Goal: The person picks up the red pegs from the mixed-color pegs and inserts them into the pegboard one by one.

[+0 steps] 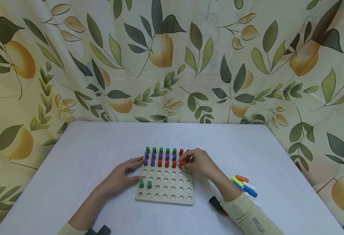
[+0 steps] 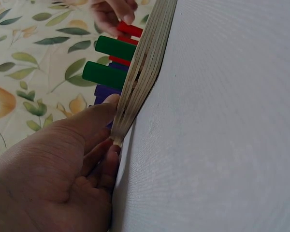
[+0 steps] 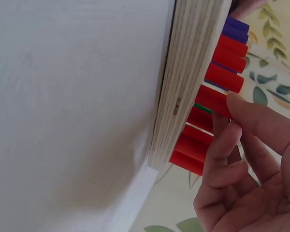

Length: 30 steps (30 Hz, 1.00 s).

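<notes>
A pale wooden pegboard [image 1: 168,200] lies on the table with rows of upright pegs at its far end: green, purple and red. Two green pegs [image 1: 149,184] stand nearer its front left corner. Thumb and index finger of my right hand [image 1: 201,164] pinch a red peg [image 3: 214,100] at the right end of the nearest filled row; its lower end meets the board. My left hand [image 1: 117,178] touches the board's left edge, the thumb beside the green pegs and the fingertips near the purple pegs [image 1: 145,162]. Some fingertips are hidden behind the board's edge in the left wrist view.
Right of the board lies a loose pile of orange, yellow, blue and white pegs [image 1: 250,192], partly hidden by the right forearm. A black strap-like object [image 1: 216,204] sits by that wrist. A white cloth covers the table [image 1: 107,140]; a patterned curtain [image 1: 172,81] hangs behind.
</notes>
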Motion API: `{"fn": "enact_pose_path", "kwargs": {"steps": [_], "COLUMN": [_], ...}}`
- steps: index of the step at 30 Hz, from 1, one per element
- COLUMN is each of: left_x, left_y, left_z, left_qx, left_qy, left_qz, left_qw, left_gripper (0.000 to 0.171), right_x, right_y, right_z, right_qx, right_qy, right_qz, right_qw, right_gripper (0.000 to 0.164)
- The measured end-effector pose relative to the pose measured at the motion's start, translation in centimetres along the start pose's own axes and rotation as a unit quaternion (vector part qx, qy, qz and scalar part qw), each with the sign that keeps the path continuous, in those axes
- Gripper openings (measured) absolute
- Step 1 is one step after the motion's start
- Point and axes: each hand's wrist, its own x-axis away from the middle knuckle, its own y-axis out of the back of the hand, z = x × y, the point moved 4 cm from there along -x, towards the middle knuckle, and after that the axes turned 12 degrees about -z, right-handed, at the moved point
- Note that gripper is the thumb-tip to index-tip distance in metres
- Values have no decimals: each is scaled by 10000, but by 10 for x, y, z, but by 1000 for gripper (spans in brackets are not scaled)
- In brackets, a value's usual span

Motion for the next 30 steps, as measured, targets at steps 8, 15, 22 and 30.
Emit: {"fn": "enact_pose_path", "kwargs": {"steps": [8, 15, 22, 30], "left_x": [0, -1, -1, -1], "left_y": [0, 1, 0, 1], "left_z": [0, 0, 1, -1], "left_qx": [11, -53, -34, -35], "left_qy": [-11, -31, -70, -51], "left_qz": [18, 10, 47, 34], "left_qw": [10000, 10000, 10000, 10000], "left_gripper": [70, 70, 71, 71], "right_x": [0, -1, 0, 2], "right_y": [-4, -5, -5, 3], "right_z": [2, 3, 4, 10], "right_qx": [172, 195, 246, 196], "right_qy": [-54, 7, 42, 134], "right_qz": [-47, -64, -66, -55], "right_qw": [9998, 9998, 9997, 9997], "right_gripper": [19, 19, 17, 16]}}
